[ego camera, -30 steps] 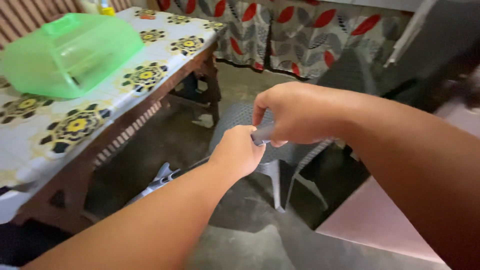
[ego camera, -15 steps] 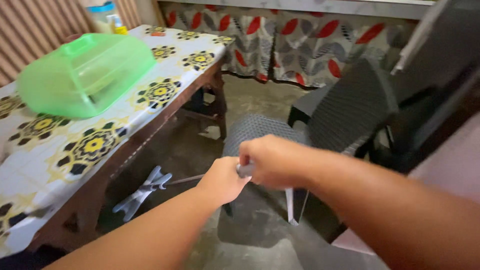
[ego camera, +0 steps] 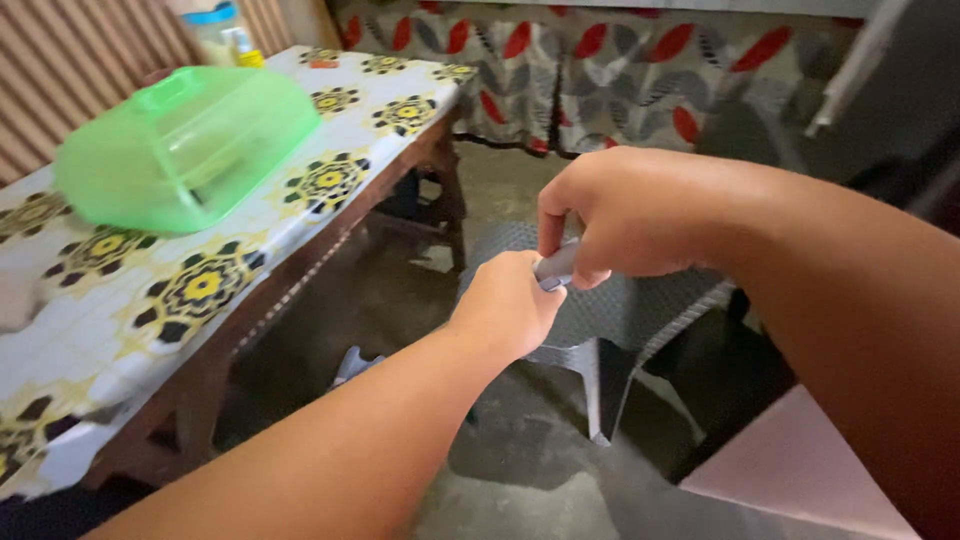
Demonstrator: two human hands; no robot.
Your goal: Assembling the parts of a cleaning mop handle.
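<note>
Gripping a small grey object (ego camera: 556,268) between them, the left hand (ego camera: 508,302) and the right hand (ego camera: 622,215) meet in mid-air, each with fingers curled tight around one end; what the object is cannot be told. Directly below the hands stands a dark woven plastic chair (ego camera: 610,318), and well off to the left hand's side a green translucent cover (ego camera: 185,145) rests on a table with a flowered cloth (ego camera: 205,290).

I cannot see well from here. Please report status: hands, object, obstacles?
Left hand and right hand both closed on small grey object. Grey plastic chair directly below.
</note>
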